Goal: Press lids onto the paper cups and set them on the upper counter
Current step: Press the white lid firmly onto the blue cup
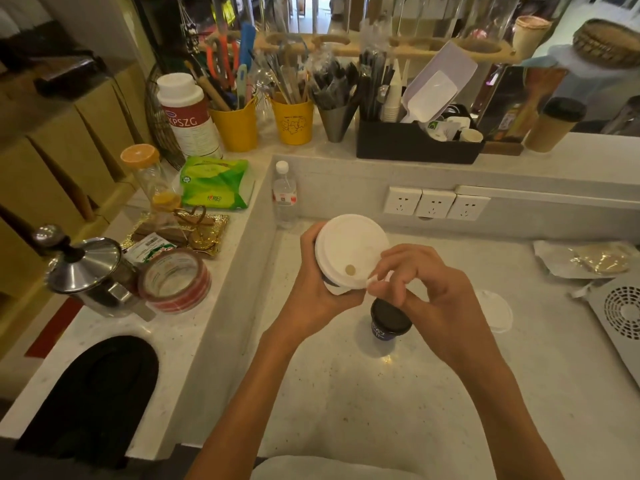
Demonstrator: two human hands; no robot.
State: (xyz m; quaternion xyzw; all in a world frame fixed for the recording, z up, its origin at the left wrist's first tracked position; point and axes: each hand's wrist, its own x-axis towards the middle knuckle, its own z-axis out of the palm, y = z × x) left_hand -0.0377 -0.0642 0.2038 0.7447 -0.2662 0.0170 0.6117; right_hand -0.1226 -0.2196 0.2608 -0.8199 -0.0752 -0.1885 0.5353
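The left hand (313,282) was wrapped around a paper cup (330,280), holding it up off the lower counter (381,410) and tilted toward the camera, so that little of the cup showed beyond a strip of its wall below the lid. The right hand (426,289) was curled in close at the near-right rim, its fingertips (381,284) pinched narrowly on the edge of the white lid (349,249) — on what looked like the small tab beside the sip hole, though that part was too small to be sure of. The lid covered the whole mouth of the cup; whether it had seated all round could not be told from this angle.

A second cup (389,322), dark blue with a black lid, stood on the lower counter just under the right hand. A spare white lid (495,311) lay flat further right. On the upper counter (571,161) a brown cup (554,124) with a black lid already stood.

The step in hand seemed to be the pressing of the white lid — the rim being worked down at its near edge. The next move would likely call for firm pressure round the rest of the rim while the left hand kept the cup steady without squeezing it, then a level lift up and forward to the upper counter
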